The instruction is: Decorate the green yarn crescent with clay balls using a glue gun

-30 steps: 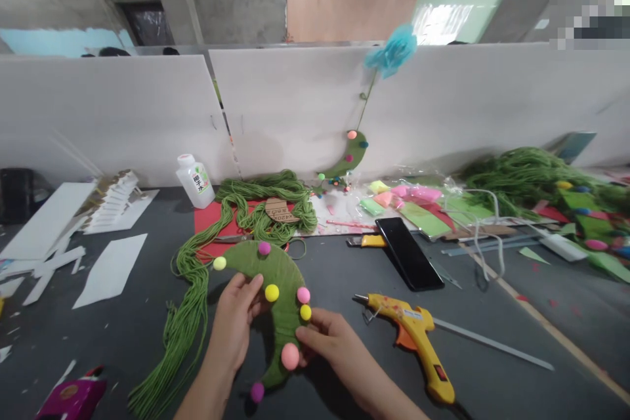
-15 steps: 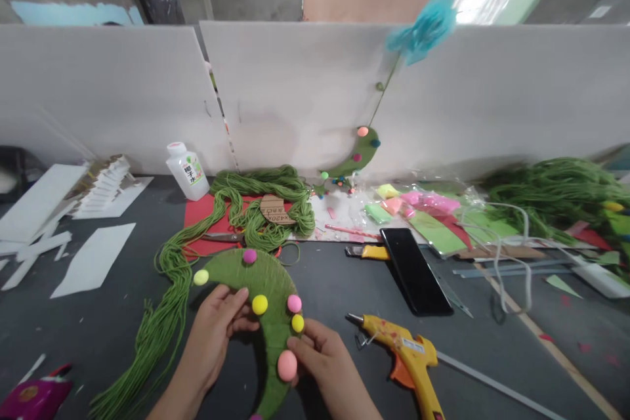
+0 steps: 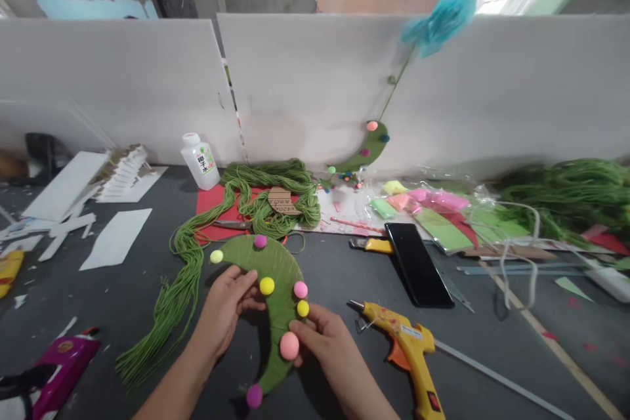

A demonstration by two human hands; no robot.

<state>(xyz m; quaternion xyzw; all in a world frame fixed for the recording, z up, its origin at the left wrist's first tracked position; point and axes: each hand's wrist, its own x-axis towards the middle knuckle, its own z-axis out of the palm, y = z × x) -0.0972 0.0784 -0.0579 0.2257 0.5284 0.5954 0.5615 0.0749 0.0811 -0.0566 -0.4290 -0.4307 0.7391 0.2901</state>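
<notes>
A crescent moon wrapped in green yarn [image 3: 279,262] is held up between my two hands, with pink, yellow, purple and salmon pom-poms along its edges. My left hand [image 3: 227,305] grips its inner curve, thumb on the front near a yellow pom-pom [image 3: 266,286]. On the outer edge my right hand [image 3: 325,341] pinches it between thumb and fingers, just above the salmon pom-pom [image 3: 289,346]. A purple pom-pom [image 3: 254,396] sits at the lower tip. Right of my right hand lies a yellow hot glue gun [image 3: 401,341] with a long glue stick in it.
Green yarn [image 3: 184,282] trails from a skein behind the crescent, beside scissors [image 3: 233,225]. A white bottle [image 3: 201,163] stands near the partition. Rightward are a phone [image 3: 418,266], a yellow cutter [image 3: 377,245] and a white cable [image 3: 534,236]. Another crescent [image 3: 374,147] hangs at the back.
The whole view has shifted a little, so the crescent's lower tip and its purple pom-pom now show fully. My hands keep the same hold on the crescent.
</notes>
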